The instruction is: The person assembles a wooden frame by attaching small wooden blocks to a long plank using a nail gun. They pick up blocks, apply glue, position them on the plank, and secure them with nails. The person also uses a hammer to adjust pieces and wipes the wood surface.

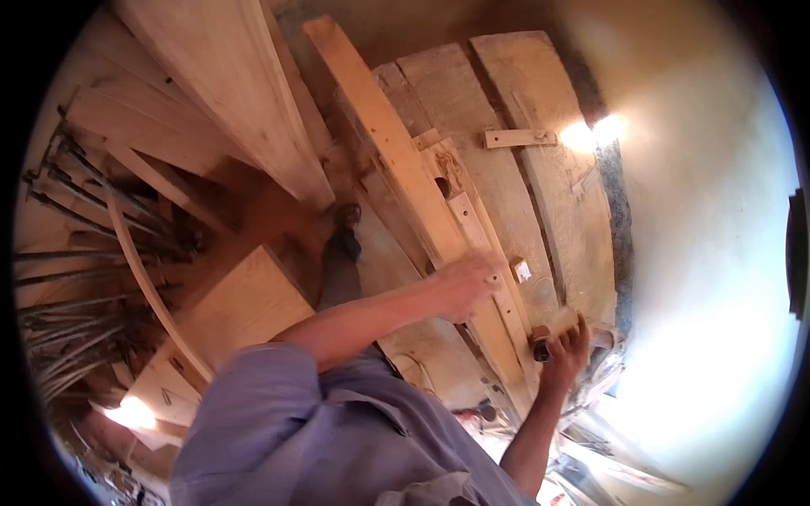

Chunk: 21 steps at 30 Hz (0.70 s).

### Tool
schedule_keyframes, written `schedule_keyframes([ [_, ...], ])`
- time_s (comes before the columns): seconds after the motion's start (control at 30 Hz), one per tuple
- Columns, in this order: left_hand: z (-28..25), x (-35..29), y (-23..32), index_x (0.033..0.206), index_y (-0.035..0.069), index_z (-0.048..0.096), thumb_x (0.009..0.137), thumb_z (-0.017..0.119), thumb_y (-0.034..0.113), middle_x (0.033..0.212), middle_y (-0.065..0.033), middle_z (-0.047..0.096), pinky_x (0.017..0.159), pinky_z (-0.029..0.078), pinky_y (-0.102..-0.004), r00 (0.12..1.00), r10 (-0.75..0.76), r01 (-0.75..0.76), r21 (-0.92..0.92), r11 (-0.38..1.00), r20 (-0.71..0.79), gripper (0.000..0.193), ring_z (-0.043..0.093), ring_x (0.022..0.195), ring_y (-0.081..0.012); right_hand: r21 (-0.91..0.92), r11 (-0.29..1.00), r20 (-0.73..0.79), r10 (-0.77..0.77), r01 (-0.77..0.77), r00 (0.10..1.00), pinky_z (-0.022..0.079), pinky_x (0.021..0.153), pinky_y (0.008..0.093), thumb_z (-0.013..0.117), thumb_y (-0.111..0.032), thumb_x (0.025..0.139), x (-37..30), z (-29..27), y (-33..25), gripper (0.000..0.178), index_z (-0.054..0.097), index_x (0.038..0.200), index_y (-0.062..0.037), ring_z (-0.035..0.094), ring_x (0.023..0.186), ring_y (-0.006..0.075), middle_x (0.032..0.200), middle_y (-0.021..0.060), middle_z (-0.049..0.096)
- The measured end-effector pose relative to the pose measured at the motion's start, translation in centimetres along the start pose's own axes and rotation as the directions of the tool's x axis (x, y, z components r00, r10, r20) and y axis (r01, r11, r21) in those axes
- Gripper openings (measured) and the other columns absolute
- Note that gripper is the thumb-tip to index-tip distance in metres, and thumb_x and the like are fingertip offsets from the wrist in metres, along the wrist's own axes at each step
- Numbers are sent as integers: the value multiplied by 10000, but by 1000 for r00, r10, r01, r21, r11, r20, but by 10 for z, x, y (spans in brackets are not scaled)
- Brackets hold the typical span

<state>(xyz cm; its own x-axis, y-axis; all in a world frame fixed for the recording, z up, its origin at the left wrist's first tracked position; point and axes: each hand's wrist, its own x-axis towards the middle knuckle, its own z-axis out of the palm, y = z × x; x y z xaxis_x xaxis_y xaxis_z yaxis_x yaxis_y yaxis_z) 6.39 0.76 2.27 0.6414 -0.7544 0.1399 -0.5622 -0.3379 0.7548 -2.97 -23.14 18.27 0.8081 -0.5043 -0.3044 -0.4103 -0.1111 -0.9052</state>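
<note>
My left hand (468,285) is over a long wooden beam (384,139), beside a narrow wooden strip with holes (466,215). Its fingers look curled and closed, slightly blurred, and whatever they may hold is hidden. On the right, my right hand (570,347) is closed around a pale wooden block-shaped tool (560,321) with a dark round end. Its exact kind does not show. Both beam and strip lie along the plank workbench (569,198).
A short wooden batten (520,138) and a small block with a white patch (521,270) are on the bench. Wide boards (224,76) lean at the upper left. Several metal bar clamps (84,266) stand at the left. A pale wall (700,253) borders the bench's right side.
</note>
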Motion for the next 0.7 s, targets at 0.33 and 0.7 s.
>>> schedule_keyframes([
  [0.33, -9, -8, -54, 1590, -40, 146, 916, 610, 54, 1631, -228, 270, 1217, 252, -390, 162, -807, 323, -742, 587, -568, 824, 296, 1499, -370, -531, 477, 647, -305, 701, 698, 510, 937, 386, 710, 62, 695, 122, 230, -34, 663, 629, 1328, -118, 590, 1132, 315, 1223, 142, 582],
  [0.7, 6, 24, -60, 1589, -53, 147, 918, 466, -45, 1647, -196, 255, 1228, 215, -359, -56, -763, 224, -753, 618, -643, 742, 263, 1524, -296, -374, 311, 855, -249, 874, 455, 516, 891, 457, 686, 58, 731, 156, 301, -13, 646, 626, 1338, -155, 577, 1097, 385, 1157, 184, 518],
])
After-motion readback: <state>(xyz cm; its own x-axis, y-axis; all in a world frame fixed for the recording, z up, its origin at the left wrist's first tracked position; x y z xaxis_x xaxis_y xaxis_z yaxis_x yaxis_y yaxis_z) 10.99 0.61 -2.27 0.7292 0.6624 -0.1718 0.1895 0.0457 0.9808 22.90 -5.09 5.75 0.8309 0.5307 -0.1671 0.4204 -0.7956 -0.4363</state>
